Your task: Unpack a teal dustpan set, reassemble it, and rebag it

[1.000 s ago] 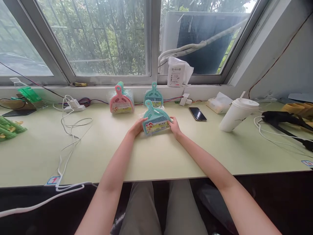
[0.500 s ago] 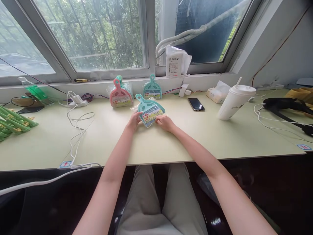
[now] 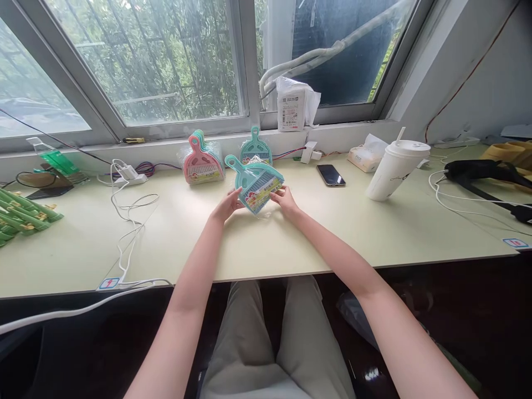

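Teal dustpan set (image 3: pixel 255 187), wrapped in clear film, held tilted just above the pale green desk (image 3: pixel 291 244), handle pointing up and left. Gripped from both sides: left hand (image 3: pixel 226 204) with fingers pinched on the lower left edge, right hand (image 3: pixel 286 200) with fingers closed on the lower right corner. Not flat on the surface; only the hands bearing it.

Just beyond, leaning against the sill: a pink-fronted stack of dustpan sets (image 3: pixel 202 164) and a second teal set (image 3: pixel 255 149) beside it. Further right, a dark phone (image 3: pixel 331 175) lying flat, a tissue pack (image 3: pixel 367 155), and a lidded white cup (image 3: pixel 394 168) with a straw. To the left, a loose white cable (image 3: pixel 128 221) trailing off the desk edge. On the sill, a white paper bag (image 3: pixel 296 105).

Likely risks: slick film slipping through a light fingertip pinch and dropping the set; a push forward toppling the leaning stacks; a wide sweep of the right arm knocking over the cup.
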